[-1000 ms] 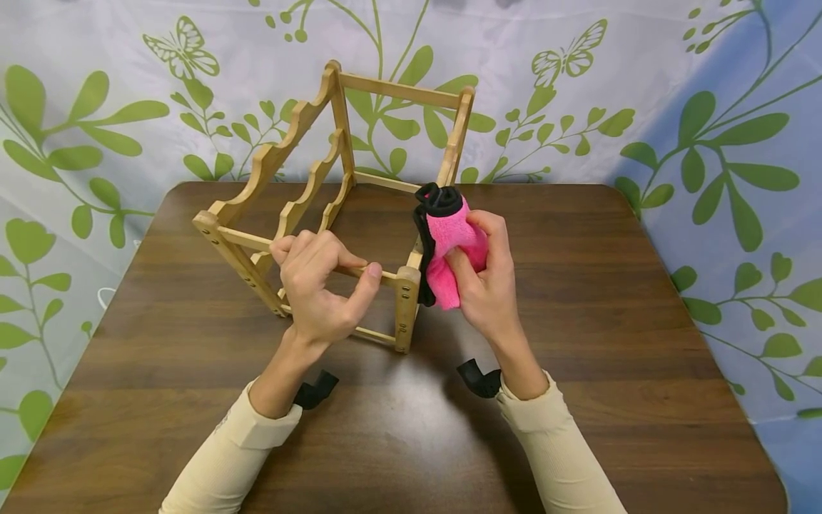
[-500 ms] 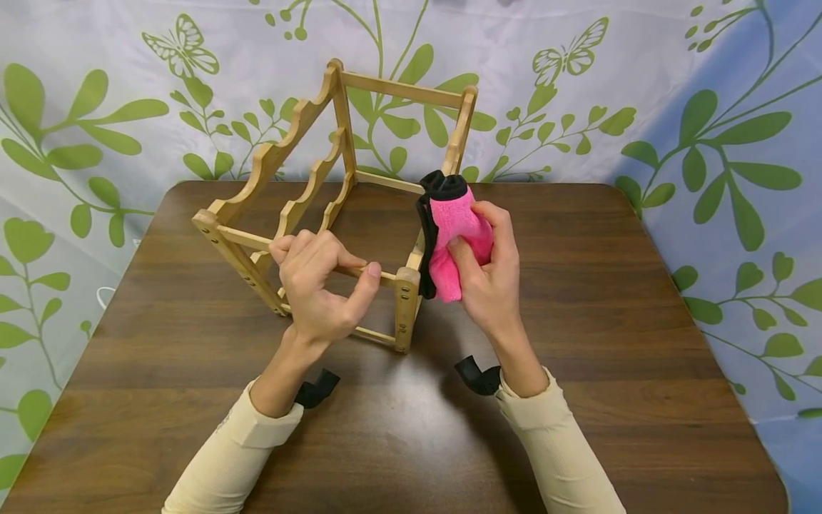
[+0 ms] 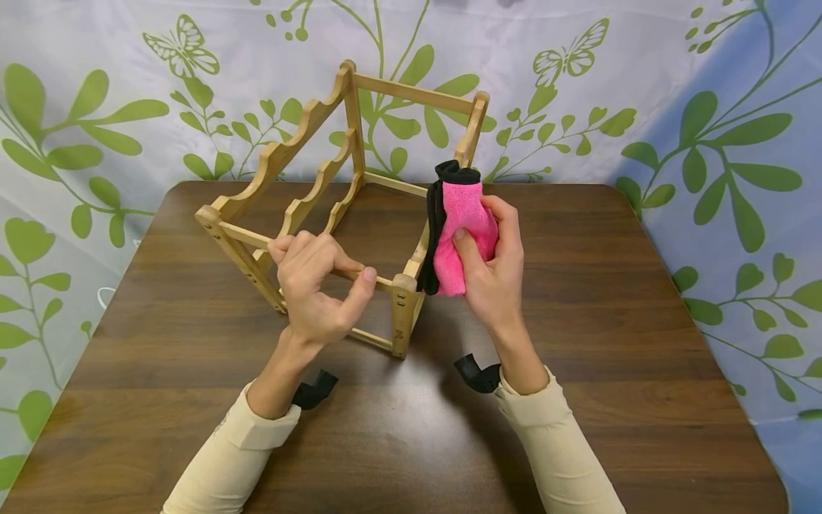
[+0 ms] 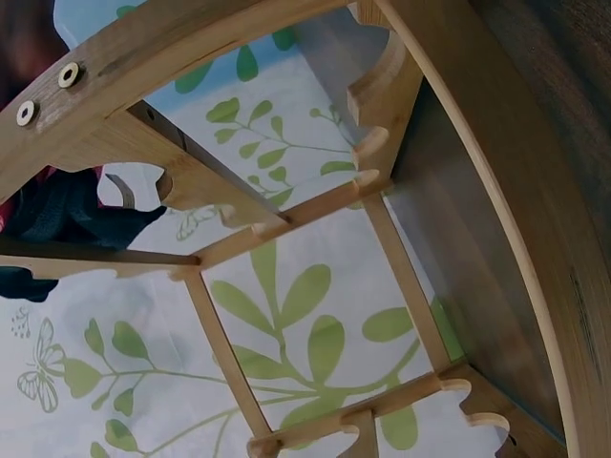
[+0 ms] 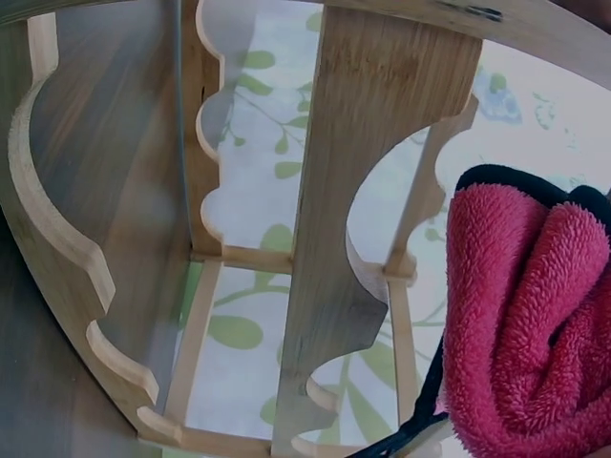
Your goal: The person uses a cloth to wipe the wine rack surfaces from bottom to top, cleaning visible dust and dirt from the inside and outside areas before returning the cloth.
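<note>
A light wooden rack with scalloped rails (image 3: 402, 318) stands on the table, angled to the right at its far end. My left hand (image 3: 317, 285) grips the rack's near top bar, thumb lying along it toward the right corner post. In my right hand (image 3: 497, 264) is a bunched pink cloth (image 3: 465, 214) with black edging, pinched under the thumb and held against the right top rail. The right wrist view shows the folded fluffy cloth (image 5: 516, 315) beside the rail's cutouts. Its dark edging (image 4: 72, 215) hangs past a rail in the left wrist view.
The rack stands on a brown wooden table (image 3: 610, 321). Behind it hangs a backdrop (image 3: 578, 121) printed with green leaves and butterflies. Black curved mounts (image 3: 478, 376) sit at both wrists. A thin white cord (image 3: 105, 296) shows by the left table edge.
My right hand and the cloth have slid away along the right rail, slightly rightward. The rack's far end has swung a little to the right. My left hand keeps its grip, nearly still.
</note>
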Demonstrator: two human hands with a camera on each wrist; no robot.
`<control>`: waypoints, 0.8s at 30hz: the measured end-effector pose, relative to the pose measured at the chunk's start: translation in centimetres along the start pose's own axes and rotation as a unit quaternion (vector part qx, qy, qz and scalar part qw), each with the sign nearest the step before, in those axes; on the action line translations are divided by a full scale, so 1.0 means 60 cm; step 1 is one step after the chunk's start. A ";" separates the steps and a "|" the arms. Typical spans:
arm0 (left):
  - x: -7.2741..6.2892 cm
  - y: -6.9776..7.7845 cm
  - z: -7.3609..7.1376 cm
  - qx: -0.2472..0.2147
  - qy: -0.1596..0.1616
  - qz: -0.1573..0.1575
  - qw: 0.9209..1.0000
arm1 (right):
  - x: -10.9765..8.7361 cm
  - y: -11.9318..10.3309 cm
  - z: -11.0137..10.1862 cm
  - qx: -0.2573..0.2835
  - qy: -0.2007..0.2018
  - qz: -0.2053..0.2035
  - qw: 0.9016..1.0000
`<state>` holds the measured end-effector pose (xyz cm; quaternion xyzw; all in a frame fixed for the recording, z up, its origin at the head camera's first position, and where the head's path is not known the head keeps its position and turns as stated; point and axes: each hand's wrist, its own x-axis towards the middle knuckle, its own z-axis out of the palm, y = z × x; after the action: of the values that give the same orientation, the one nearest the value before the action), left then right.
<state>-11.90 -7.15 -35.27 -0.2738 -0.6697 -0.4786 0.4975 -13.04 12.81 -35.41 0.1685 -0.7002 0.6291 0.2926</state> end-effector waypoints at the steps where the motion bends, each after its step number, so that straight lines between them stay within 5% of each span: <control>1: 0.000 -0.001 -0.001 -0.003 -0.001 -0.001 1.000 | -0.001 0.000 0.000 0.000 0.001 0.000 1.000; 24: 0.004 -0.009 -0.006 -0.067 0.055 -0.004 0.996 | -0.014 0.016 0.000 -0.006 0.029 0.027 0.999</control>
<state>-12.29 -7.71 -35.21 -0.2769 -0.6090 -0.5385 0.5123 -12.98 12.86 -36.68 0.1293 -0.6993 0.6374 0.2967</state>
